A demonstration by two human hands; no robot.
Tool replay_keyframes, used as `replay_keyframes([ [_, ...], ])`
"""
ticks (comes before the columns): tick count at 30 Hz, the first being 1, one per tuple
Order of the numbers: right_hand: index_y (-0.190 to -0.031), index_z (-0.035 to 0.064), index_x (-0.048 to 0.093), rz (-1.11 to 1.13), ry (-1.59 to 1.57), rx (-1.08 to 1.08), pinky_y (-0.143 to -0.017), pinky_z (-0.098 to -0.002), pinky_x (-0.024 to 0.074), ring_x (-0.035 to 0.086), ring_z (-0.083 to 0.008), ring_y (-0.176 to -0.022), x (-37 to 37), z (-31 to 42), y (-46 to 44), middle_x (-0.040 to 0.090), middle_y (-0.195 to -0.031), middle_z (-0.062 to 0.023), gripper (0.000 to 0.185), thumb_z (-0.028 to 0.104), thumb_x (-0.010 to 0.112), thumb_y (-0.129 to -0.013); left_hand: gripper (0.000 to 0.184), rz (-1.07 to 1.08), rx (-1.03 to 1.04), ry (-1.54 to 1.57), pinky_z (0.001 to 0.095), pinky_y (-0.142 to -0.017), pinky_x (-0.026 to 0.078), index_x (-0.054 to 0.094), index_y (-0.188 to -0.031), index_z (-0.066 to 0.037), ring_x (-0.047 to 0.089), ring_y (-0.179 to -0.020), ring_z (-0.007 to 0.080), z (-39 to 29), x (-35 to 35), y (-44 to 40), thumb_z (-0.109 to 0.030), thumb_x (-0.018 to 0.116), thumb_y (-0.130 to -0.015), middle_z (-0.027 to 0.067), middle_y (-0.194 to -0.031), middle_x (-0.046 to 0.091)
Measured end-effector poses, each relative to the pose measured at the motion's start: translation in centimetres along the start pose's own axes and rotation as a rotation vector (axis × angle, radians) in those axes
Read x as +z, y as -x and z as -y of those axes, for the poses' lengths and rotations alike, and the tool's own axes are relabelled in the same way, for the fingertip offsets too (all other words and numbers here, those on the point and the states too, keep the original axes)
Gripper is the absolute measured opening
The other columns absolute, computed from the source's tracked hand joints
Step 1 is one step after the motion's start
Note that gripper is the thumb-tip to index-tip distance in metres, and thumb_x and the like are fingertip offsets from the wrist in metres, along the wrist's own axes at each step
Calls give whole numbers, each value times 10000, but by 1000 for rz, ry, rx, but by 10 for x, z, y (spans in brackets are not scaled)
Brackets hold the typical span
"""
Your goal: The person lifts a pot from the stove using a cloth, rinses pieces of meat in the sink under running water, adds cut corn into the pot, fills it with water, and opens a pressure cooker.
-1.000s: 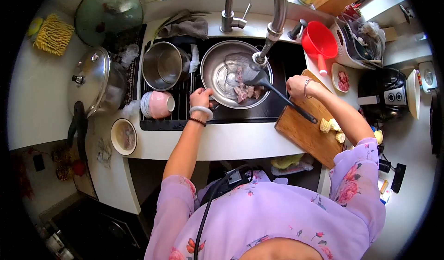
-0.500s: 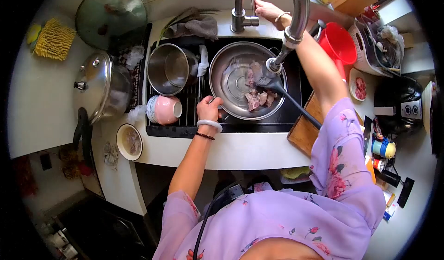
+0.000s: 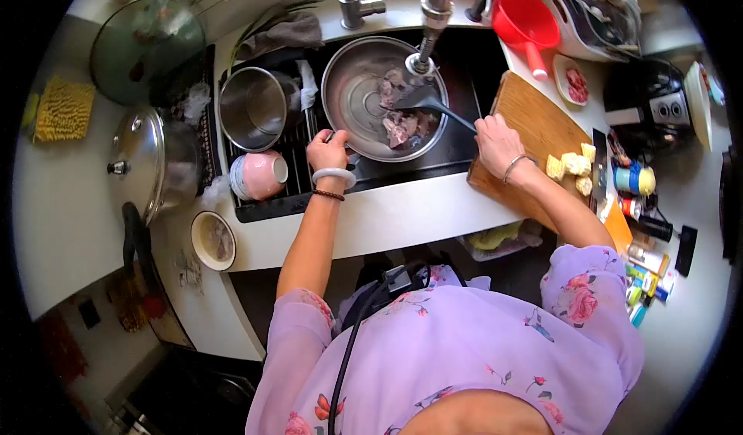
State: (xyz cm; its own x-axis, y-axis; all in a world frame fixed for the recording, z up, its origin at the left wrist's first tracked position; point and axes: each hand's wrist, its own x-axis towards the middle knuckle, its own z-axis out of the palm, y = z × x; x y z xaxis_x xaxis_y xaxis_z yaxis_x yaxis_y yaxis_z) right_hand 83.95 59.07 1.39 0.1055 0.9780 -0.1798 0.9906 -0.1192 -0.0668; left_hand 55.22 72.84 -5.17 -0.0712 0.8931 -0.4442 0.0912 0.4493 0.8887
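Note:
My left hand (image 3: 328,152) is closed round a short dark handle at the near-left side of a metal pan (image 3: 348,114). The pan sits in the dark sink (image 3: 464,79) and holds pieces of meat (image 3: 398,129) on its right side. My right hand (image 3: 499,148) grips the handle of a black spatula (image 3: 422,99), whose blade rests among the meat. Above the pan's right rim hangs the nozzle of a metal faucet (image 3: 420,63). Whether water is running from it, I cannot tell.
Left of the pan stand a steel pot (image 3: 253,110) and pink bowls (image 3: 263,175). A lidded pressure cooker (image 3: 143,160) and a bowl of pale food (image 3: 200,241) are farther left. Corn pieces (image 3: 573,164) lie on the cutting board (image 3: 534,118); a red ladle (image 3: 526,17) is behind it.
My right hand has left the faucet lever, come down and right, and taken hold of the spatula. My left hand stays on the pan handle. The view has shifted.

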Motion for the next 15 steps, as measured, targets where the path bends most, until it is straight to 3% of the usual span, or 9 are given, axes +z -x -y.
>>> replay_keyframes([
  [5,-995,13,525,-180,-153,135,-754,-438,464,502,-327,-931,-24,-18,67,512,-908,-157,158,103,516,-866,225,-89,30,-144,289,-405,421,638,-809,36,520,-413,137,-4,3,-2,-138,661,-669,71,-554,576],
  [8,-1029,6,536,-232,-153,251,-775,-418,443,493,-325,-918,-10,-32,108,514,-912,-157,194,88,537,-853,293,-100,0,-171,294,-426,438,659,-890,36,547,-444,152,4,6,-10,-151,675,-665,100,-617,613],
  [11,-1064,13,553,-293,-53,295,-807,-398,414,484,-304,-967,9,-28,136,523,-978,-138,242,64,576,-829,377,-75,-39,-148,324,-487,475,661,-999,35,596,-553,180,48,7,-40,-132,702,-663,133,-777,667],
  [15,-1165,18,546,-298,159,445,-903,-423,371,461,-311,-1081,9,-9,141,533,-1080,-133,384,70,617,-792,398,-60,-138,-123,309,-446,449,653,-1031,30,570,-498,169,20,1,-12,-102,700,-658,121,-735,651],
])
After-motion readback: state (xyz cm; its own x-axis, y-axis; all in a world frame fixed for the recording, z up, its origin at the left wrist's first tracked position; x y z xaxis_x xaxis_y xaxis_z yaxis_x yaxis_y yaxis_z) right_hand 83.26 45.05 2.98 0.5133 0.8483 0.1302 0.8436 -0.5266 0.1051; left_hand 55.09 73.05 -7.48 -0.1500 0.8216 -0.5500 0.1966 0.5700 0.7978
